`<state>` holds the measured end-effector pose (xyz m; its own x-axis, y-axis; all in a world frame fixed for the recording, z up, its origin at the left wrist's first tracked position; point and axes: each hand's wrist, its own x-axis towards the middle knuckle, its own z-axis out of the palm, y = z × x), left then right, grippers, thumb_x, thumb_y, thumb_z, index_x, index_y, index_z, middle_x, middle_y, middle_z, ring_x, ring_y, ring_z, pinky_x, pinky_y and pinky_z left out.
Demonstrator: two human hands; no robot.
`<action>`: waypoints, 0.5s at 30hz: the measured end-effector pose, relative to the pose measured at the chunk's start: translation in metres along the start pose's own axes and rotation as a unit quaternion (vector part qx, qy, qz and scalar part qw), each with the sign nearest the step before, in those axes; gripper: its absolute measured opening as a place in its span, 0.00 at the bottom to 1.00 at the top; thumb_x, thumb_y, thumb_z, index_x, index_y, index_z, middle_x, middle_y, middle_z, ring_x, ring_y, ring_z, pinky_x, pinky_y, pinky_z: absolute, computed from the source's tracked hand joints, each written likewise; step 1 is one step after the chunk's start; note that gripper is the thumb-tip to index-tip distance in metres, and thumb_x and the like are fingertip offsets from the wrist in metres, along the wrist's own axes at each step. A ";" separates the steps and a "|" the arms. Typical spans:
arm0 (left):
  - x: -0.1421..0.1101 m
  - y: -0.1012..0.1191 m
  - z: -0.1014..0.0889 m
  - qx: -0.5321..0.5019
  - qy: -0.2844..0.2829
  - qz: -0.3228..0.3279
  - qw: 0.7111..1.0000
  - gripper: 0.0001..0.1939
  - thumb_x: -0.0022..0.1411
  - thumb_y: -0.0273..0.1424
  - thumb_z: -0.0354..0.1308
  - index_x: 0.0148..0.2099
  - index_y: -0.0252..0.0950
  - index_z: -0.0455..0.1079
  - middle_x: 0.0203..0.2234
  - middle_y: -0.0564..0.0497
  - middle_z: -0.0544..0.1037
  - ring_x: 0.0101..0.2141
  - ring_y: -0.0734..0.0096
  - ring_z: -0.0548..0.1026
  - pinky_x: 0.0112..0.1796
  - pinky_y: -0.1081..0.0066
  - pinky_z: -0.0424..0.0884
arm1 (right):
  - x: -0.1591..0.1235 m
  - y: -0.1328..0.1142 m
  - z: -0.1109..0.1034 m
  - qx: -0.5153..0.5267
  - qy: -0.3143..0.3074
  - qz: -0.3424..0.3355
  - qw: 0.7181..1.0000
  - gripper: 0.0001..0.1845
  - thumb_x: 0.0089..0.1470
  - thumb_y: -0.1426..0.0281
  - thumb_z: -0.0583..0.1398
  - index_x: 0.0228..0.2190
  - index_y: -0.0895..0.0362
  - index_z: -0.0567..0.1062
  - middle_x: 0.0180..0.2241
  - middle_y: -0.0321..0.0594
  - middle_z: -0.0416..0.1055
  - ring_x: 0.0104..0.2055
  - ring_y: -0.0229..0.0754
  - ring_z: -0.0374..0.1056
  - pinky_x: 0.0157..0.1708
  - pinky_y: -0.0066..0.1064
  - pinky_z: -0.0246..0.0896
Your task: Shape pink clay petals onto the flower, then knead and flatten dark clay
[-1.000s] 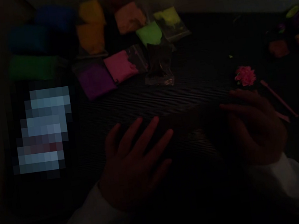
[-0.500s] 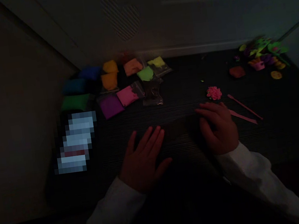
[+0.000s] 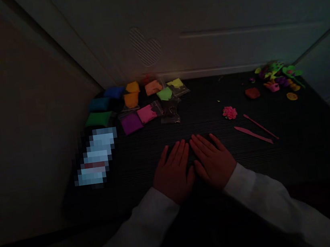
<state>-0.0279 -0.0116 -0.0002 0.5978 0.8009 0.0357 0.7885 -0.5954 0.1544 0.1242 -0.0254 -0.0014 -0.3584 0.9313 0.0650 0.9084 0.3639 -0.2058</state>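
Both hands lie palm down side by side on the dark table [image 3: 144, 154], their fingertips nearly meeting. My left hand [image 3: 174, 173] has its fingers stretched out flat. Just to its right, my right hand [image 3: 214, 159] lies with fingers extended and pointing away from me. Whatever may be under the palms is hidden and too dark to make out. A pink clay flower [image 3: 229, 112] sits beyond my right hand. To the right lie a flat pink modelling knife [image 3: 253, 134] and a thinner pink stick tool [image 3: 261, 126].
Packets of coloured clay, including a purple packet [image 3: 131, 123] and a pink packet [image 3: 148, 113], cluster at back left. A pixelated, lit phone-like screen [image 3: 98, 156] lies left. A reddish clay lump [image 3: 252, 93] and colourful clay pieces [image 3: 280, 76] sit back right, near the white panel [image 3: 234, 49].
My right hand has moved left from beside the pink knife to lie next to my left hand. A faint dark strip seen between the hands is now covered. The view has tilted up.
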 end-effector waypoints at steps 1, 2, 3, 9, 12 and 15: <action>0.000 0.000 0.000 0.001 0.004 0.001 1.000 0.25 0.60 0.34 0.39 0.58 0.30 0.50 0.56 0.45 0.54 0.56 0.63 0.52 0.55 0.57 0.46 | 0.000 0.000 0.000 0.001 0.003 -0.001 1.000 0.27 0.54 0.66 0.46 0.54 0.64 0.54 0.56 0.44 0.49 0.59 0.44 0.42 0.57 0.45 0.30; 0.000 0.000 -0.001 0.003 0.008 0.002 1.000 0.25 0.60 0.34 0.40 0.58 0.30 0.50 0.56 0.45 0.55 0.56 0.62 0.52 0.55 0.57 0.47 | 0.000 0.000 0.000 0.002 0.006 0.000 1.000 0.27 0.54 0.66 0.46 0.54 0.63 0.54 0.56 0.44 0.49 0.58 0.44 0.43 0.57 0.45 0.31; 0.000 0.000 -0.001 0.006 0.012 0.003 1.000 0.25 0.60 0.34 0.40 0.58 0.31 0.51 0.56 0.45 0.55 0.56 0.62 0.52 0.55 0.57 0.47 | 0.000 -0.001 0.000 0.002 0.009 0.001 1.000 0.27 0.54 0.66 0.46 0.54 0.63 0.54 0.56 0.44 0.49 0.58 0.44 0.43 0.57 0.45 0.31; 0.000 0.000 0.002 0.018 0.026 0.003 0.999 0.25 0.59 0.34 0.40 0.58 0.30 0.50 0.57 0.45 0.53 0.56 0.62 0.51 0.55 0.57 0.48 | -0.001 0.000 0.000 -0.001 0.017 -0.011 1.000 0.27 0.54 0.65 0.46 0.54 0.63 0.53 0.57 0.43 0.47 0.59 0.44 0.41 0.57 0.45 0.31; 0.000 0.000 0.003 0.008 0.011 -0.001 1.000 0.25 0.60 0.34 0.39 0.58 0.30 0.50 0.57 0.45 0.53 0.56 0.63 0.50 0.55 0.57 0.47 | 0.000 0.000 0.001 0.005 0.004 -0.010 1.000 0.27 0.54 0.66 0.46 0.54 0.62 0.54 0.57 0.42 0.48 0.59 0.43 0.42 0.57 0.44 0.30; 0.000 0.000 0.003 0.002 0.003 -0.006 1.000 0.25 0.60 0.34 0.39 0.58 0.30 0.50 0.57 0.45 0.52 0.57 0.63 0.50 0.55 0.58 0.47 | 0.000 0.000 0.001 0.007 0.000 -0.006 1.000 0.26 0.54 0.66 0.45 0.54 0.61 0.54 0.57 0.41 0.49 0.59 0.42 0.43 0.58 0.45 0.28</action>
<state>-0.0273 -0.0117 -0.0027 0.5877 0.8081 0.0397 0.7959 -0.5862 0.1515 0.1236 -0.0253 -0.0028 -0.3692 0.9269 0.0673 0.9008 0.3748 -0.2193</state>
